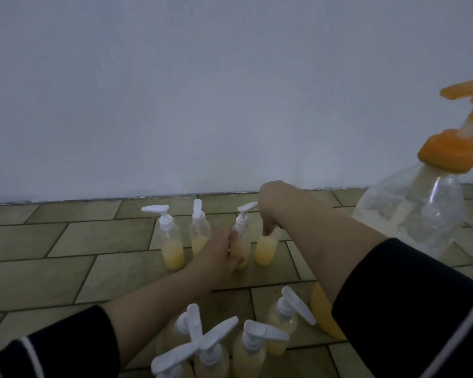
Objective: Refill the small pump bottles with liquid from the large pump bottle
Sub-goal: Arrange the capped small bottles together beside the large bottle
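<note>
Steadying one small bottle [240, 242] so it wouldn't tip, the left hand [219, 253] gripped its body while the right hand [271, 211] pinched the neighbouring bottle's [266, 248] top.

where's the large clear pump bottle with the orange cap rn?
In the head view, the large clear pump bottle with the orange cap stands on the tiled floor at far right, near the wall, right of the right hand.

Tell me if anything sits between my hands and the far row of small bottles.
Nothing visible does. The left hand already grips the third small bottle, and the right hand is on top of the fourth bottle. The near cluster of bottles lies under the forearms.
</note>
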